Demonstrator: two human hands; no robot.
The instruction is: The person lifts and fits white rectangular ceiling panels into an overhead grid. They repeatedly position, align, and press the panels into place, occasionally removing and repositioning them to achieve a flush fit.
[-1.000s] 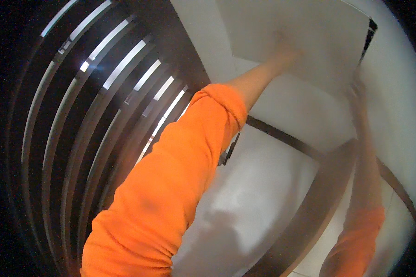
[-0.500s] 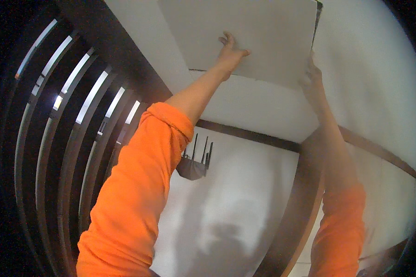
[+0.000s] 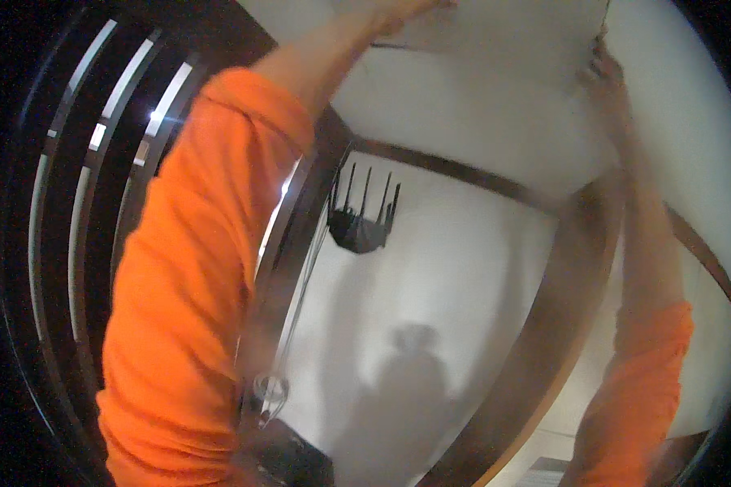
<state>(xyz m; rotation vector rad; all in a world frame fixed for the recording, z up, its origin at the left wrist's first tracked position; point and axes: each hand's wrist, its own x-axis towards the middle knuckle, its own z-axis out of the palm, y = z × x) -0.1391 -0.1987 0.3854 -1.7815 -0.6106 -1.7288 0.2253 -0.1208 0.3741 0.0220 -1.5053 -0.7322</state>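
A pale square panel [image 3: 512, 28] in the ceiling fills the top middle of the view. My left hand [image 3: 402, 15], at the end of an orange-sleeved arm, reaches up against it, cut by the top edge, with fingers apart. My right hand [image 3: 603, 65] is at the panel's right edge, fingers bent onto that edge and somewhat blurred. The panel's far side is out of view.
Dark slats [image 3: 81, 243] run along the left. A black device with several antennas [image 3: 356, 233] is on the white wall [image 3: 463, 268], above a dark object [image 3: 296, 450] at the bottom. A brown beam [image 3: 536, 341] crosses the right side.
Compared with half a second ago, the panel and my left hand sit higher in the view, the left nearly out at the top. My right hand appears higher and further right; more wall shows below.
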